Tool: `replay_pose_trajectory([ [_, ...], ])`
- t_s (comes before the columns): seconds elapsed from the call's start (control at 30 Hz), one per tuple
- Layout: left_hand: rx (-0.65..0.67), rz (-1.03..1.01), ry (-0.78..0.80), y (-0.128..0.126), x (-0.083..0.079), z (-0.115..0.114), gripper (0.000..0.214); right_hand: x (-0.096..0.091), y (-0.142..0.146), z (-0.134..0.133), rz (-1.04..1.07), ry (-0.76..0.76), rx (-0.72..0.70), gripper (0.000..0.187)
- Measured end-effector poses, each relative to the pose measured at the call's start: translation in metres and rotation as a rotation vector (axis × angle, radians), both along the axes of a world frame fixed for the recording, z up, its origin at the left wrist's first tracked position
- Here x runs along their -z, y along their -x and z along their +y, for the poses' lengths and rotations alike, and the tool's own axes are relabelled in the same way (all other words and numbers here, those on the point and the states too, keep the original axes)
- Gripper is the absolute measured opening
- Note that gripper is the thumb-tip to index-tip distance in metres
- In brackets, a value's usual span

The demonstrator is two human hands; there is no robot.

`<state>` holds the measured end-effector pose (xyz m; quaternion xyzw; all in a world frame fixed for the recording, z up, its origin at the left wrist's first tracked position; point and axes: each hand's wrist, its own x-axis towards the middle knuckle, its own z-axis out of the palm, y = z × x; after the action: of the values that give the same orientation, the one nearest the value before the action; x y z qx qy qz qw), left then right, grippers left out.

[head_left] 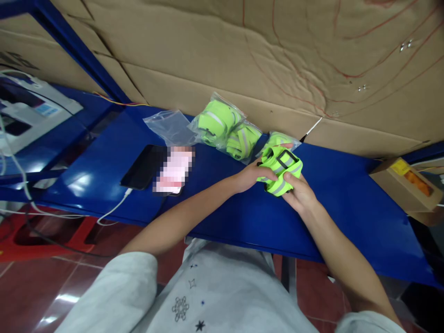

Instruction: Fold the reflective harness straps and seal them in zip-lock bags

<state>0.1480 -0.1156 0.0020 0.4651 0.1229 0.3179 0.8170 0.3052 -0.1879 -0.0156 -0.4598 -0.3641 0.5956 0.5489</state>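
Observation:
Both my hands hold one bundle of neon-yellow reflective strap [281,172] with grey stripes and a black buckle, just above the blue table [222,203]. My left hand [250,176] grips its left side, fingers closed on it. My right hand [299,192] cups it from below and the right, thumb pressed on the front. Behind the bundle lies another yellow strap in a clear bag [277,138].
Two bagged yellow straps [225,128] and an empty clear plastic bag [169,126] lie near the cardboard wall [263,51]. A phone [157,170] on a white cable lies at the left. A cardboard box [405,181] stands at the right edge.

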Motion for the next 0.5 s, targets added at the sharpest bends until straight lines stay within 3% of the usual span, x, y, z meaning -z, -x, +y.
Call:
replay_pose_trajectory([
  [0.23, -0.008, 0.163, -0.097, 0.01, -0.01, -0.005, 0.079, -0.014, 0.004, -0.005, -0.015, -0.058, 0.075, 0.071],
  [0.33, -0.049, 0.265, -0.24, 0.042, -0.031, 0.002, 0.093, -0.024, 0.0, -0.011, -0.043, -0.126, 0.152, 0.065],
  [0.37, -0.078, 0.313, -0.302, 0.061, -0.038, 0.011, 0.089, -0.026, -0.005, -0.013, -0.06, -0.149, 0.195, 0.064],
  [0.4, -0.136, 0.38, -0.352, 0.083, -0.045, 0.023, 0.069, -0.027, -0.013, -0.014, -0.081, -0.163, 0.242, 0.063],
  [0.47, -0.489, 0.485, -0.363, 0.137, -0.053, 0.055, 0.012, -0.025, -0.031, -0.016, -0.13, -0.172, 0.339, 0.063],
  [0.5, -0.705, 0.521, -0.342, 0.167, -0.052, 0.074, 0.02, -0.022, -0.041, -0.016, -0.15, -0.17, 0.379, 0.062],
])
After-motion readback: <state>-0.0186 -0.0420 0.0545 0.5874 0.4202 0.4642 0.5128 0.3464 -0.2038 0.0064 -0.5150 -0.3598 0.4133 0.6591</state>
